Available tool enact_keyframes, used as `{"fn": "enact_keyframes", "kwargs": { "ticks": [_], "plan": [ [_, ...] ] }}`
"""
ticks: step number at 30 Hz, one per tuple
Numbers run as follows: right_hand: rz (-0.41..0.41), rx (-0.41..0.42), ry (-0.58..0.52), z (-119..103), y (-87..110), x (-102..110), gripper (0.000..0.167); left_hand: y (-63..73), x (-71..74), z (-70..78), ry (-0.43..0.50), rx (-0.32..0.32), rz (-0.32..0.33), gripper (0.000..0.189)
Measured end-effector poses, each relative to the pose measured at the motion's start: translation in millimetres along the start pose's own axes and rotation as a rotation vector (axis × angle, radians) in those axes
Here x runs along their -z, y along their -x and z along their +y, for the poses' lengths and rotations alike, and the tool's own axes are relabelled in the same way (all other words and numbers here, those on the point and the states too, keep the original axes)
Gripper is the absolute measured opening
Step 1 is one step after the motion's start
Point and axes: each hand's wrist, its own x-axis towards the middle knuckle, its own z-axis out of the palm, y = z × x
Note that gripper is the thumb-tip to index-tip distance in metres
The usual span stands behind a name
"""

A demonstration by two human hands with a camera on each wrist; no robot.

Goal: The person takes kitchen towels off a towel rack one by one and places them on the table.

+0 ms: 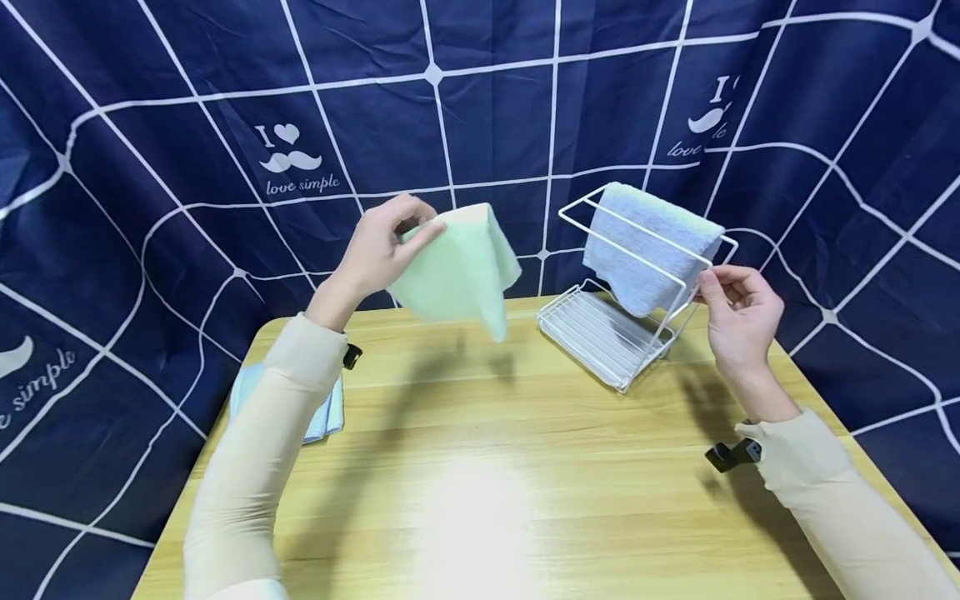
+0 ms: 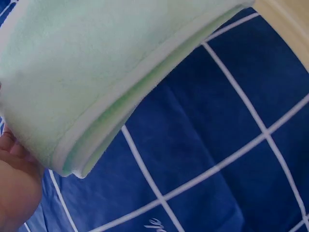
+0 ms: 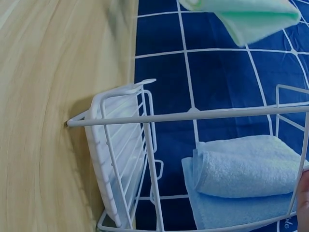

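My left hand [image 1: 386, 242] pinches the top edge of a pale green towel [image 1: 457, 271], which hangs folded in the air above the table. In the left wrist view the green towel [image 2: 96, 72] fills the upper left, its layered edge showing. My right hand [image 1: 742, 312] grips the upper right side of a white wire rack [image 1: 637, 242]. Over the rack's top bars hangs a light blue towel [image 1: 652, 242]. The right wrist view shows the blue towel [image 3: 246, 169] draped double, with the rack's slatted bottom tray [image 3: 123, 150] to its left.
At the table's left side a folded light blue cloth [image 1: 326, 417] lies partly behind the left sleeve [image 1: 277, 433]. The wooden table [image 1: 465, 408] runs back to a dark blue curtain [image 1: 495, 125] with white grid lines.
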Motion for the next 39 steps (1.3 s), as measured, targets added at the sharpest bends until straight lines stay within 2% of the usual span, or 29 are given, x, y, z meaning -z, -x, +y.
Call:
{"fn": "enact_keyframes", "kwargs": {
  "ticks": [7, 19, 31, 35, 39],
  "plan": [
    [-0.010, 0.016, 0.027, 1.6, -1.0, 3.2, 0.016, 22.2, 3.6, -11.6, -0.062, 0.060, -0.052, 0.014],
    [-0.004, -0.002, -0.009, -0.2, 0.4, 0.9, 0.014, 58.9, 9.4, -24.5, -0.112, 0.096, -0.147, 0.012],
    [-0.004, 0.017, 0.026, 1.8, -0.7, 2.3, 0.011, 84.4, 16.2, -18.3, -0.096, 0.093, -0.219, 0.012],
    [-0.007, 0.017, 0.033, 0.2, -0.6, 2.6, 0.011, 93.7, 18.7, -15.2, -0.073, 0.090, -0.232, 0.005],
    [-0.005, -0.003, 0.013, -2.1, -1.5, 2.7, 0.012, 103.2, 22.8, -13.6, -0.074, 0.074, -0.230, 0.006]
  ]
}}
